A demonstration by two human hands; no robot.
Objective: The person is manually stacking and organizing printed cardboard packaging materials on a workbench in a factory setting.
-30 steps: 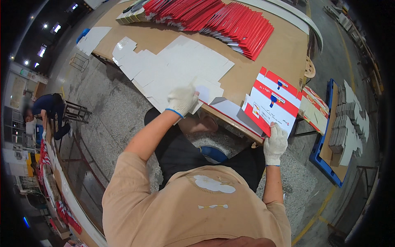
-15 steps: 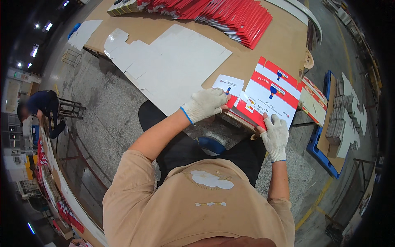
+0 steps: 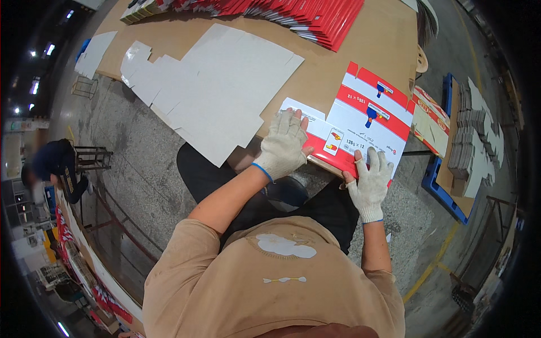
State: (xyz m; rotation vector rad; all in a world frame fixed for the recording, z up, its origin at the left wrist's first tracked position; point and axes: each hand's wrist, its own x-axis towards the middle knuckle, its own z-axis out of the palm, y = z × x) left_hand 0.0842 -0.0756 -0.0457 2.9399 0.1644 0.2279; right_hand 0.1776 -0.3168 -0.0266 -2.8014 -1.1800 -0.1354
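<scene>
A red-and-white printed cardboard box blank (image 3: 352,117) lies flat at the near right edge of the table, with blue tool pictures on its panels. My left hand (image 3: 283,145), in a white knit glove with bare fingertips, rests spread on the blank's left part, over a white flap and red strip. My right hand (image 3: 371,186), gloved alike, lies with fingers apart on the blank's near right edge, thumb at the rim. Left of my hands lies a large plain white cardboard sheet (image 3: 217,84), overhanging the table's near edge.
A fanned row of folded red cartons (image 3: 324,25) covers the far side of the brown table (image 3: 321,73). To the right, a blue pallet (image 3: 448,188) bears stacked grey cardboard blanks (image 3: 472,141). A person (image 3: 56,163) bends over another table at far left.
My left hand has gone from gripping the blank's left flap to lying flat and spread on it. My right fingers have opened out over the near edge. The view has shifted slightly.
</scene>
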